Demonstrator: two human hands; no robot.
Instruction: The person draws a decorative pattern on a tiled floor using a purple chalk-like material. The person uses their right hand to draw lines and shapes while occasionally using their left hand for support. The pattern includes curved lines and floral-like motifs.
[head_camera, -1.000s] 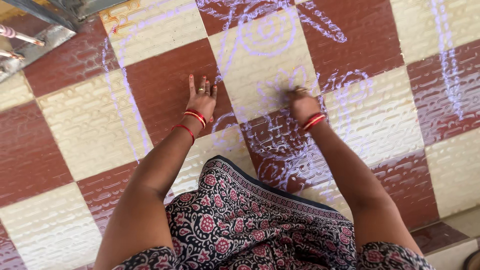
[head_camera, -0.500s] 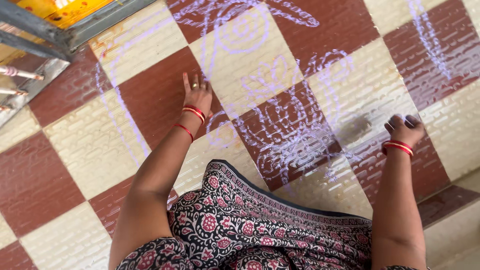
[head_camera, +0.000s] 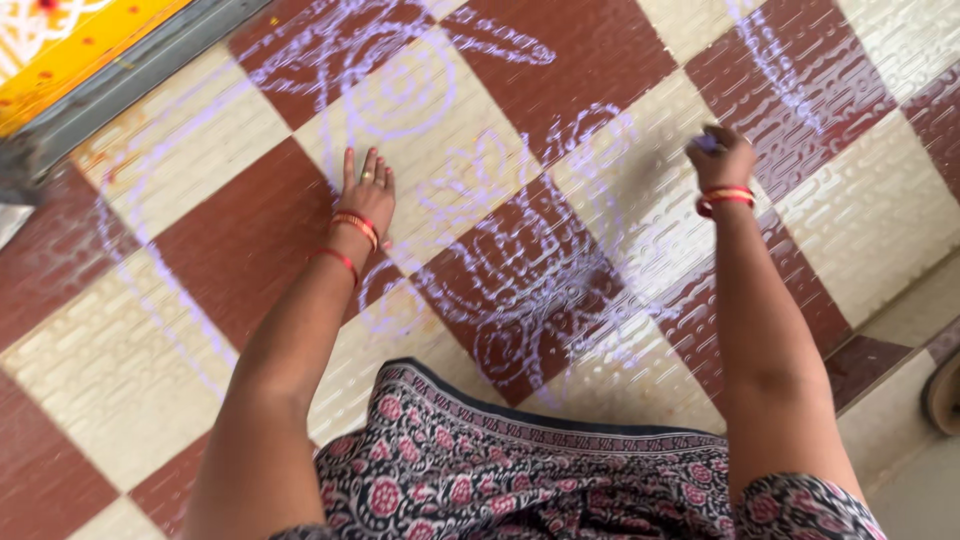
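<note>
The white powder design (head_camera: 520, 250) lies on the floor of red and cream checked tiles (head_camera: 210, 240), directly ahead of our knees. We judge the work well advanced: a spiral motif (head_camera: 400, 85) with a leaf-shaped stroke is complete at the top, a dense central figure fills the red tile in the middle, and long outline curves run down the left side. The cream tile at the upper right of the centre carries only a few loops, so that sector looks unfinished.

Our right hand (head_camera: 722, 155) hovers at the design's upper right edge, fingers pinched together; we cannot tell whether powder is held between them. Our left hand (head_camera: 366, 195) rests flat on the floor, fingers spread slightly, just left of the central figure. Red bangles (head_camera: 724, 198) sit on both wrists. A patterned dark garment (head_camera: 520, 480) covers our lap below the design. A yellow threshold (head_camera: 80, 50) lies at the upper left.
</note>
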